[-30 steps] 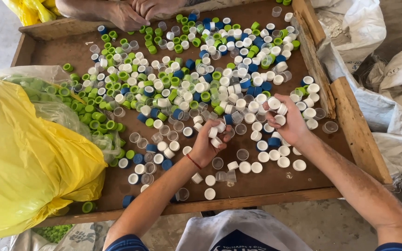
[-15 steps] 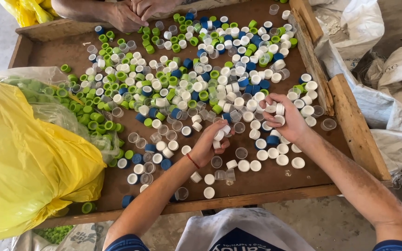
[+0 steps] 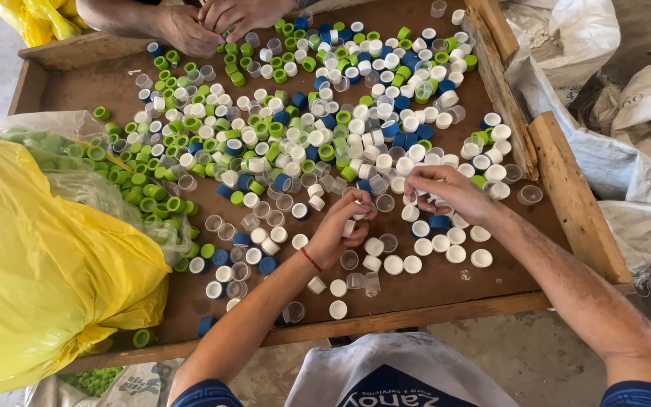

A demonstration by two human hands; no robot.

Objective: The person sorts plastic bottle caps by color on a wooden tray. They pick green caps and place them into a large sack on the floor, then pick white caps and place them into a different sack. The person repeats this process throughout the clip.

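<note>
Head view: 2 bare hands work over a wooden tray [image 3: 566, 188] strewn with too many plastic bottle caps to count, in 4 kinds — white, green, blue and clear — while 2 hands of another person [image 3: 212, 22] rest at the far edge. The left hand [image 3: 340, 230], wrist bent and a red band on it, has its fingers curled shut on white caps [image 3: 349, 226]; the right hand [image 3: 442, 192], palm down, pinches its fingertips together on what cannot be told. Round white caps lie just below both sets of fingertips, and a yellow bag [image 3: 39, 264] sits well left of them.
</note>
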